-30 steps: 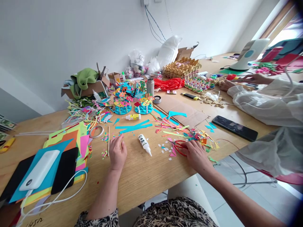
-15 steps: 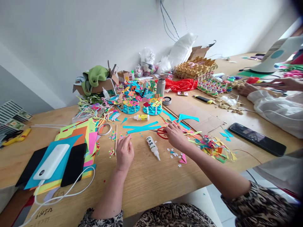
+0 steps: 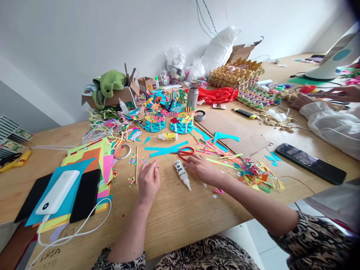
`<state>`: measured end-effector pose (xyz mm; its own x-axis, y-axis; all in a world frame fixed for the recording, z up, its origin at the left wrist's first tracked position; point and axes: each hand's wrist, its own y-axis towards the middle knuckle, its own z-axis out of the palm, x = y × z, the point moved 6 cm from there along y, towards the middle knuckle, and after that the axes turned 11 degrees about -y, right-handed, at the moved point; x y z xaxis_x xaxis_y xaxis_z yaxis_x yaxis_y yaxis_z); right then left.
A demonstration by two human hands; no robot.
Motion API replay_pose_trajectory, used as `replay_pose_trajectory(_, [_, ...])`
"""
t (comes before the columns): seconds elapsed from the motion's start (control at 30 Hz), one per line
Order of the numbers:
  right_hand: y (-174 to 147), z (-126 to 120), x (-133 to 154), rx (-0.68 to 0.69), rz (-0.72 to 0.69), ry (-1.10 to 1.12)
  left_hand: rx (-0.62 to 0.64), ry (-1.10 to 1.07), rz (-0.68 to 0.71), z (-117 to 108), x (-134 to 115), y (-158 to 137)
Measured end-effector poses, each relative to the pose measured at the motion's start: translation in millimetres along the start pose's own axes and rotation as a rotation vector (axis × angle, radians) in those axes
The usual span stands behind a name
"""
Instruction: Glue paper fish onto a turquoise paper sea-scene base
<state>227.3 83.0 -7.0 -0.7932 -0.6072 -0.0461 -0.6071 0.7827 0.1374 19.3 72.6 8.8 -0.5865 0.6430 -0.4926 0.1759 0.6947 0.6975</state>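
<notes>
My left hand (image 3: 149, 179) is over the table's near middle, fingers curled together and thumb against them; whatever they may hold is hidden. My right hand (image 3: 203, 170) reaches in from the right, fingers stretched out just beside a white glue bottle (image 3: 181, 172) lying on its side. I cannot tell whether they touch it. Just beyond the fingertips lie red-handled scissors (image 3: 186, 150), blades toward crossed blue paper strips (image 3: 167, 149). A yellow-labelled glue bottle (image 3: 169, 137) lies behind the strips. Farther back stand two round blue stands with paper fish (image 3: 181, 122).
Coloured paper sheets (image 3: 105, 150), a white power bank (image 3: 59, 195) and a black phone (image 3: 86, 195) lie at left. Paper scraps (image 3: 261, 174) and another phone (image 3: 311, 164) are at right. An open metal flask (image 3: 192, 99) stands behind. A co-worker's hand (image 3: 344, 93) shows far right.
My right hand has left the scissors, which now lie on the table, and moved nearer toward the white glue bottle. My left hand has barely moved. The view has shifted slightly.
</notes>
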Motion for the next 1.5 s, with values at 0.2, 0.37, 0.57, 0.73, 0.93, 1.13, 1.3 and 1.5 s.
replay_pose_trajectory(0.2, [-56.6,-12.0,3.4,0.044,-0.034,-0.077,0.004,-0.018,-0.007,-1.4,1.0,-0.4])
replay_pose_trajectory(0.37, [-102.4,-25.4,4.7,-0.030,0.148,-0.062,0.016,-0.009,0.013,0.5,0.7,0.4])
replay_pose_trajectory(0.57, [-106.3,-6.8,54.1,-0.032,0.052,-0.044,0.035,-0.009,0.002,3.4,1.2,-0.8])
replay_pose_trajectory(0.73, [-130.4,3.7,31.3,-0.018,0.201,-0.152,0.015,-0.006,-0.009,-0.7,3.6,-0.7])
replay_pose_trajectory(0.93, [-147.3,-3.1,15.5,-0.045,0.358,-0.236,0.023,-0.016,0.006,1.6,1.1,0.5])
replay_pose_trajectory(1.13, [-114.3,3.7,23.4,0.004,0.280,-0.171,0.023,-0.012,-0.016,0.7,3.2,-0.1])
replay_pose_trajectory(1.3, [-138.3,0.6,-2.9,-0.030,0.422,-0.257,0.004,0.001,-0.030,-3.5,6.8,0.7])
replay_pose_trajectory(1.5, [-141.3,-8.9,31.9,-0.047,0.324,-0.224,-0.001,-0.005,-0.004,-1.0,5.6,1.5])
